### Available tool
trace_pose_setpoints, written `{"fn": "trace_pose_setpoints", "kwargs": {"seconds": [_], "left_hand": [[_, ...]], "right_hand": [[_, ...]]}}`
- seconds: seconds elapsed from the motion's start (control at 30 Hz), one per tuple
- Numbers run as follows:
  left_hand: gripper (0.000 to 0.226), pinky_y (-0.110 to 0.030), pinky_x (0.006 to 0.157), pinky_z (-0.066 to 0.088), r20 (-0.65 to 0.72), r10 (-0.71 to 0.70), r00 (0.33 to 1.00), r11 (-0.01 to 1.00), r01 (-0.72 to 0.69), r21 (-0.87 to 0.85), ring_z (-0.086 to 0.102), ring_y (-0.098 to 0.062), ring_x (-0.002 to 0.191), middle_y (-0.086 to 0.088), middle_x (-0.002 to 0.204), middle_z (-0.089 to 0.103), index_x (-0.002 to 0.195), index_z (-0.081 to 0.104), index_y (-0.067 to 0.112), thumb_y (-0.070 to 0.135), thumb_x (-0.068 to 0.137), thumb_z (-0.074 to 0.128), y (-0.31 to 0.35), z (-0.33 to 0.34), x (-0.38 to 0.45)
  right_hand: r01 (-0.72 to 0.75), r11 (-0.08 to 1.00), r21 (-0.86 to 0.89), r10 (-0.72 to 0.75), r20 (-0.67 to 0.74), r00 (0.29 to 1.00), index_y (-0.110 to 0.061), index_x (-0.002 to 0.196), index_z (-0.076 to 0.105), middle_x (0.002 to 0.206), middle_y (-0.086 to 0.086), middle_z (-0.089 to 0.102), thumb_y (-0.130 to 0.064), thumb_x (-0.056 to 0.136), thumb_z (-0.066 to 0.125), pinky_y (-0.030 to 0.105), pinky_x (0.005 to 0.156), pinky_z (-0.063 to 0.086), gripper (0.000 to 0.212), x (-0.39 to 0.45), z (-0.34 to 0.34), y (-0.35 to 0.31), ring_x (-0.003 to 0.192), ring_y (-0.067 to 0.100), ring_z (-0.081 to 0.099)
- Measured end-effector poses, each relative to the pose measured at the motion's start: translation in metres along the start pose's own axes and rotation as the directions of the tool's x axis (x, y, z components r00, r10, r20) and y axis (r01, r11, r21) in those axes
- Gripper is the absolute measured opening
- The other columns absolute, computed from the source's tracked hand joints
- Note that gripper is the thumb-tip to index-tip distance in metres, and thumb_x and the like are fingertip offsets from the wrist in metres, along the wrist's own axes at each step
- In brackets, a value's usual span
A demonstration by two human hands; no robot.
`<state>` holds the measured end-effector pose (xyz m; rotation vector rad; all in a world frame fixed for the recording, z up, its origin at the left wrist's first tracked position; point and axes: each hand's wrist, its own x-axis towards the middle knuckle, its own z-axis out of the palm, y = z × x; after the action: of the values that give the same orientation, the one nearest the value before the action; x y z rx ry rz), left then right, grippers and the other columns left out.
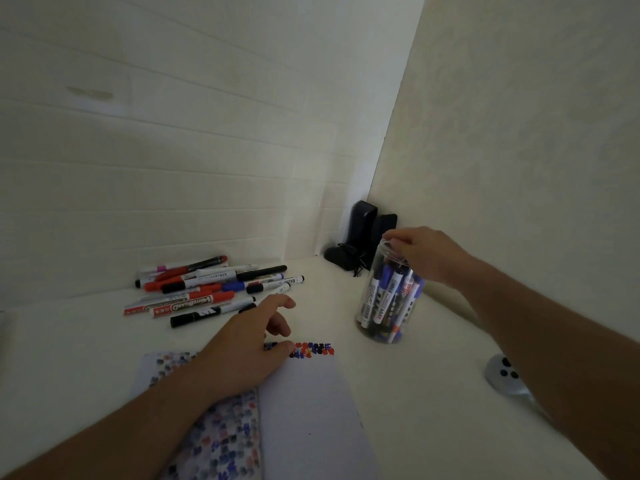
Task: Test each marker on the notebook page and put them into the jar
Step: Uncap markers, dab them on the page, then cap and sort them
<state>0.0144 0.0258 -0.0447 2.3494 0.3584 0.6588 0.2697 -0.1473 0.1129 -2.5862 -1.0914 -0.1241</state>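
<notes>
Clear plastic jar (pixel 389 292) at right is being steadied at its rim by right hand (pixel 420 252), while left hand (pixel 247 344), fingers relaxed and holding nothing, is hovering over notebook page (pixel 311 403): reach far-left, pinch one whiteboard marker (pixel 211 312) mid-barrel.

"WhiteBoard" printed on red-capped marker (pixel 188 306) in loose pile, seen upside down. Other marker labels too small, blurred.

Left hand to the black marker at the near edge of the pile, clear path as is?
Probably yes. The left hand hovers over the notebook, fingers loosely extended toward the black marker just beyond them, with only bare table between. The right hand is off at the jar.
</notes>
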Motion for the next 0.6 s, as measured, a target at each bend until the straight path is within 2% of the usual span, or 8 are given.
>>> {"fn": "trace_pose_setpoints", "kwargs": {"seconds": [0.03, 0.1, 0.17, 0.23, 0.3, 0.43, 0.53, 0.6], "left_hand": [[0.054, -0.024, 0.092, 0.051, 0.001, -0.002, 1.000, 1.000, 0.002, 0.001, 0.056, 0.005, 0.102, 0.023, 0.104, 0.061, 0.133, 0.041, 0.049, 0.034, 0.091, 0.071, 0.000, 0.000, 0.001], [0.053, -0.024, 0.092, 0.051, 0.001, -0.006, 1.000, 1.000, 0.006, 0.009, 0.057, 0.005, 0.102, 0.023, 0.104, 0.061, 0.133, 0.042, 0.048, 0.034, 0.091, 0.071, -0.001, 0.000, 0.001], [0.051, -0.023, 0.092, 0.051, 0.003, -0.008, 1.000, 1.000, 0.008, 0.015, 0.057, 0.005, 0.102, 0.023, 0.104, 0.061, 0.131, 0.043, 0.049, 0.034, 0.091, 0.071, -0.001, 0.001, 0.001], [0.045, -0.022, 0.090, 0.051, -0.005, -0.007, 1.000, 1.000, 0.007, 0.026, 0.057, 0.005, 0.102, 0.024, 0.104, 0.061, 0.127, 0.048, 0.048, 0.035, 0.090, 0.071, -0.003, 0.001, 0.001], [0.037, -0.022, 0.089, 0.050, -0.025, -0.015, 1.000, 0.998, 0.017, 0.066, 0.057, 0.005, 0.103, 0.025, 0.105, 0.062, 0.121, 0.054, 0.046, 0.036, 0.090, 0.071, -0.007, -0.001, 0.003], [0.027, -0.025, 0.090, 0.050, -0.083, -0.081, 0.993, 0.990, 0.090, 0.111, 0.055, 0.004, 0.102, 0.023, 0.107, 0.062, 0.110, 0.061, 0.044, 0.030, 0.089, 0.071, -0.021, -0.010, 0.008], [0.025, -0.021, 0.088, 0.047, -0.090, -0.108, 0.990, 0.987, 0.118, 0.112, 0.055, 0.004, 0.102, 0.022, 0.107, 0.061, 0.109, 0.062, 0.041, 0.027, 0.090, 0.071, -0.025, -0.011, 0.010], [0.025, -0.021, 0.088, 0.047, -0.085, -0.108, 0.991, 0.985, 0.118, 0.124, 0.054, 0.004, 0.101, 0.023, 0.107, 0.060, 0.109, 0.063, 0.041, 0.028, 0.091, 0.071, -0.025, -0.009, 0.011]], "right_hand": [[-0.016, 0.999, 0.040, 0.015, 0.036, 0.999, -0.037, 0.143, 0.057, 0.127, 0.004, 0.068, -0.041, 0.110, 0.040, 0.041, 0.096, 0.053, 0.037, -0.001, -0.002, -0.001, 0.105, 0.026, 0.066], [-0.019, 0.996, 0.087, 0.016, 0.036, 0.999, -0.034, 0.141, 0.059, 0.125, 0.005, 0.068, -0.036, 0.109, 0.044, 0.035, 0.086, 0.052, 0.036, -0.001, -0.002, -0.001, 0.104, 0.025, 0.066], [-0.008, 0.992, 0.124, 0.019, -0.089, 0.996, -0.032, 0.126, 0.068, 0.116, -0.001, 0.073, -0.025, 0.103, 0.055, 0.032, 0.076, 0.054, 0.028, 0.000, 0.001, 0.002, 0.098, 0.021, 0.068], [-0.015, 0.978, 0.207, 0.059, -0.209, 0.976, -0.029, 0.105, 0.071, 0.103, -0.005, 0.075, -0.019, 0.093, 0.065, 0.031, 0.073, 0.057, 0.017, 0.002, 0.005, 0.004, 0.093, 0.017, 0.069], [-0.034, 0.972, 0.231, 0.091, -0.238, 0.967, -0.027, 0.095, 0.070, 0.095, -0.005, 0.073, -0.022, 0.090, 0.070, 0.030, 0.070, 0.055, 0.007, 0.004, 0.008, 0.004, 0.090, 0.015, 0.068], [-0.040, 0.976, 0.212, 0.097, -0.266, 0.959, -0.028, 0.096, 0.062, 0.094, -0.006, 0.070, -0.033, 0.090, 0.074, 0.029, 0.062, 0.052, 0.014, 0.007, 0.010, 0.004, 0.082, 0.014, 0.067], [-0.062, 0.991, 0.120, 0.087, -0.218, 0.972, -0.026, 0.093, 0.066, 0.091, -0.002, 0.071, -0.036, 0.095, 0.070, 0.031, 0.064, 0.055, 0.011, 0.008, 0.008, 0.001, 0.077, 0.015, 0.067], [-0.071, 0.997, 0.039, 0.077, -0.164, 0.984, -0.021, 0.092, 0.068, 0.083, 0.002, 0.072, -0.044, 0.101, 0.059, 0.032, 0.067, 0.056, 0.026, 0.006, 0.007, -0.001, 0.074, 0.017, 0.069]]}}
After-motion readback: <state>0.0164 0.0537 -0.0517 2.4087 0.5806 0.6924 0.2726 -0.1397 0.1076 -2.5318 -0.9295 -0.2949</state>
